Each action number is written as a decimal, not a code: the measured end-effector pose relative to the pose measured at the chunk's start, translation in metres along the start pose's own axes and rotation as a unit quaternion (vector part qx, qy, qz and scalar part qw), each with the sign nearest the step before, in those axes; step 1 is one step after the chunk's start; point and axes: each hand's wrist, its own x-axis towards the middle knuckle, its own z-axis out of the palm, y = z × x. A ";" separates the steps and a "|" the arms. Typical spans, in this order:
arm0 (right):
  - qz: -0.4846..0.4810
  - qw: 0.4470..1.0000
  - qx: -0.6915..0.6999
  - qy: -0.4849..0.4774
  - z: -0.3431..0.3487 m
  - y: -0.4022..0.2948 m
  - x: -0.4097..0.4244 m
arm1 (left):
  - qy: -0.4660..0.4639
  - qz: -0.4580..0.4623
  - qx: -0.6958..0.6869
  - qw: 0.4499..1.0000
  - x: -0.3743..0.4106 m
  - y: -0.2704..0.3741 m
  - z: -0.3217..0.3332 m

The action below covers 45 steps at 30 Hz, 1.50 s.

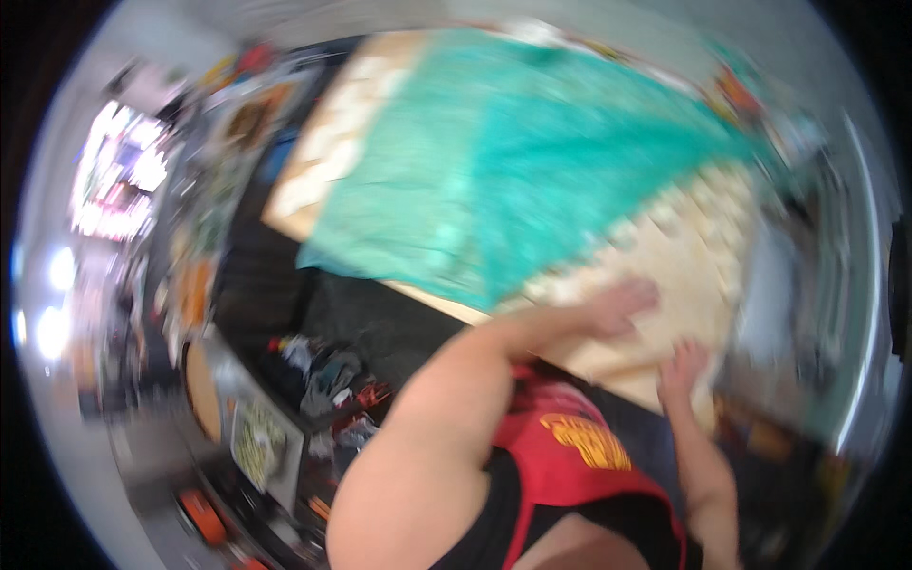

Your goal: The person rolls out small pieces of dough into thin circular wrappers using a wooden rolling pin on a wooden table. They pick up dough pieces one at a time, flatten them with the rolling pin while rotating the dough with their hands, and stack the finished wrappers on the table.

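Motion blur softens the whole view. My left hand (623, 303) is stretched over the bare part of a pale wooden board (677, 274), with nothing visible in it. Nearer the board's front edge is my right hand (684, 367), fingers raised and apparently holding nothing; I cannot tell whether either hand touches the surface. Pale, rounded pieces (727, 206), possibly dough, line the board's right part. A green translucent sheet (556, 157) covers much of the middle. Past its left edge, more white pieces (342, 128) lie in rows.
A tray of pale green items (260, 445) stands at lower left, with an orange object (201, 516) below it. Crumpled cloth or bags (331, 381) lie beneath the board's front edge. A long crowded counter (214, 192) runs along the left. Grey ridged panels (837, 285) stand at right.
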 end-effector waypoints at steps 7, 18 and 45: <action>0.033 0.999 -0.003 -0.008 -0.041 -0.025 0.013 | 0.132 -0.128 -0.057 0.981 -0.028 0.013 -0.010; 0.066 0.997 0.027 -0.023 -0.045 -0.034 0.006 | -0.021 -0.030 0.130 0.991 0.039 0.040 0.007; 0.065 0.996 0.050 -0.019 -0.049 -0.028 0.013 | 0.060 -0.095 0.243 0.963 0.053 0.026 0.016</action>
